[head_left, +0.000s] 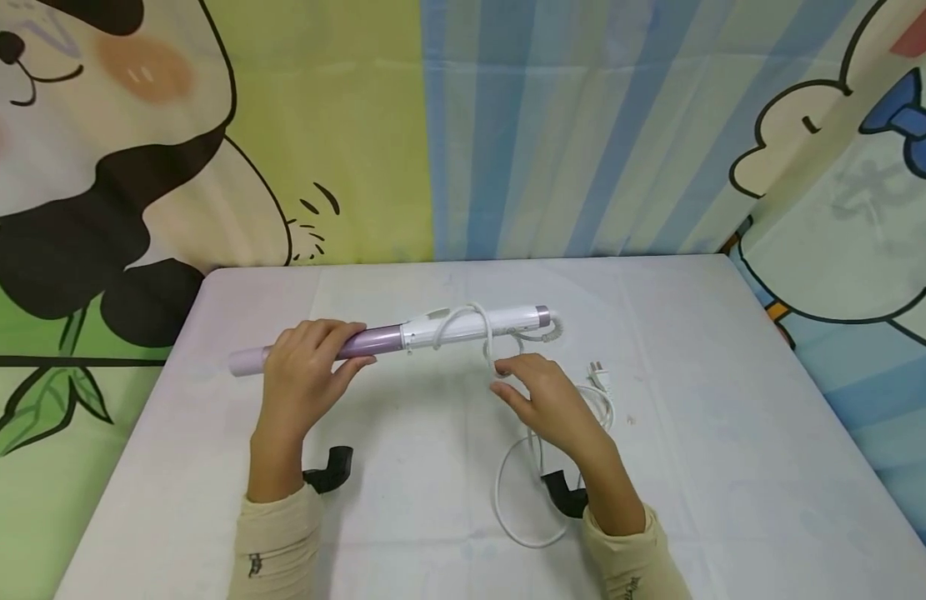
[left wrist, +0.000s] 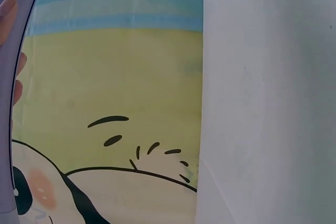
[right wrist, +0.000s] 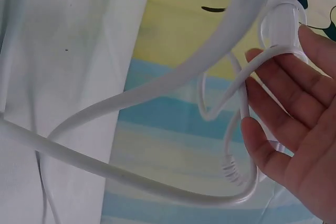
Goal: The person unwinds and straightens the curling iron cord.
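Note:
A long hair styling iron [head_left: 470, 327], purple at one half and white at the other, is held above the white table, slightly tilted. My left hand [head_left: 305, 367] grips its purple part, fingers over the top and thumb below. In the left wrist view the purple body [left wrist: 11, 77] and a few fingertips show at the left edge. The white power cord [head_left: 488, 329] is looped round the white part. Just below that part, my right hand [head_left: 548, 404] touches the cord. The right wrist view shows the cord [right wrist: 262, 59] lying across its loosely extended fingers [right wrist: 278, 103], thumb apart.
More cord [head_left: 500, 492] hangs in loops below the right hand, and the two-pin plug [head_left: 598, 372] is beyond that hand's wrist. Behind the white table [head_left: 417, 500] hangs a printed curtain [head_left: 372, 125]. Black mounts [head_left: 331, 469] sit on both wrists.

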`<state>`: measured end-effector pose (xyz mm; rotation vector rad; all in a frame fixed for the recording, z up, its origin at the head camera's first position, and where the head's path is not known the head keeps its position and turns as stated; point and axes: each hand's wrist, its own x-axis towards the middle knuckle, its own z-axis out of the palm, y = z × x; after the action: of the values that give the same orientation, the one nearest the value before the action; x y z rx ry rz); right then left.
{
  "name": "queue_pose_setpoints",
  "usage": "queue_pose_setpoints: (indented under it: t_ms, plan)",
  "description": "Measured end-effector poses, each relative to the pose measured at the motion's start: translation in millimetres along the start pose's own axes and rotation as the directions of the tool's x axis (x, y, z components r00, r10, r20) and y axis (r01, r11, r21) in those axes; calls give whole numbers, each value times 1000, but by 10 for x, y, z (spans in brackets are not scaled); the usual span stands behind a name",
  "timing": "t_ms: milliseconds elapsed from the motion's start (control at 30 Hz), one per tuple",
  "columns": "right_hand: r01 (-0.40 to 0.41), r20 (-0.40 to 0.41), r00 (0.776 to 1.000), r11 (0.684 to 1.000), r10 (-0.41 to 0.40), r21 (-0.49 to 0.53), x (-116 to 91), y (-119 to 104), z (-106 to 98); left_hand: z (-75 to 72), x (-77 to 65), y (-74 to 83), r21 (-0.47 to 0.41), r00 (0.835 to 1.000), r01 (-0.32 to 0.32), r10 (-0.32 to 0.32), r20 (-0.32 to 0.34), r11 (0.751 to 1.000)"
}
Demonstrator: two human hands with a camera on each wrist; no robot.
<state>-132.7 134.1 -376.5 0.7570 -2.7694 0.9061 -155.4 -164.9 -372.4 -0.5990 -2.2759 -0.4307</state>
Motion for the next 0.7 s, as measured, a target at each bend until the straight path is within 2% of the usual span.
queue_pose_setpoints:
  t_ms: [100,233,367,433,567,700]
  plan:
    - [8,-20,1000,1000,-8,7,0,-15,-2,13,-4,1,-9,1000,-7,8,15,1000]
    - [26,-153,988,999,-23,21,-46,16,-93,14,-10,-12,-24,997,-11,13,72,1000]
    - [1,-337,941,999,15,49,-91,130,-210,-9,-17,-32,-58,993,-8,15,116,998]
    - [-50,-381,922,997,70,63,-114,201,-264,-27,-23,-42,-79,992,-1,11,125,997]
    - [-182,-372,906,980,201,84,-148,310,-352,-66,-36,-55,-113,993,0,13,116,994]
    - [-264,-291,913,958,285,109,-148,385,-386,-91,-46,-63,-118,994,-5,18,106,993]
